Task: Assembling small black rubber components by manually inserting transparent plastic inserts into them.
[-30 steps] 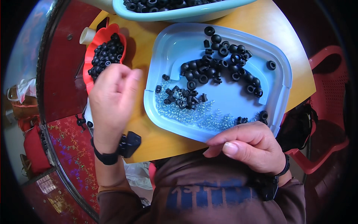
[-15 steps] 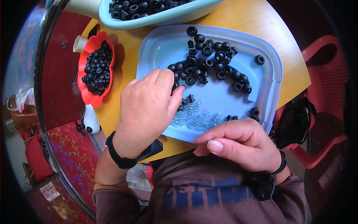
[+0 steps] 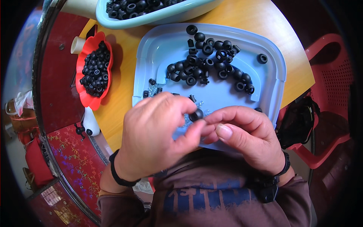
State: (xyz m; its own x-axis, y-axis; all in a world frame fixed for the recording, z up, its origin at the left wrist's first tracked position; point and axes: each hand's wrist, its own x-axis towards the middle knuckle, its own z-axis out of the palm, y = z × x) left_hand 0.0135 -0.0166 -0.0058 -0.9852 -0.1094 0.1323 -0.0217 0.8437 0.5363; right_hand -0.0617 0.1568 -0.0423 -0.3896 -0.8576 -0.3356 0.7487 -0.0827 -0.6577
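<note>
Between the thumb and index finger of my left hand [image 3: 155,132] is a round black hollow cap [image 3: 196,115]. My right hand [image 3: 245,136] is closed beside it, thumb pressed to the fingers, and their fingertips meet or nearly meet. Whatever sits inside the right pinch is hidden. Both hands are over the near edge of a pale blue tray [image 3: 278,109]. Farther back in the tray lie many similar black caps [image 3: 191,72] and a few small black pegs. Tiny clear beads [image 3: 152,89] show around my left hand, which covers most of them.
A light blue basin [image 3: 124,25] of black parts stands at the back. On the left is a red scalloped bowl [image 3: 79,72] full of smaller black pieces. The wooden table [image 3: 298,64] curves at its right edge, near a red plastic chair [image 3: 332,90] with a black bag.
My left hand has moved right and nearer with a black cap in its fingers, up to my right hand. The right hand has hardly moved and stays closed.
</note>
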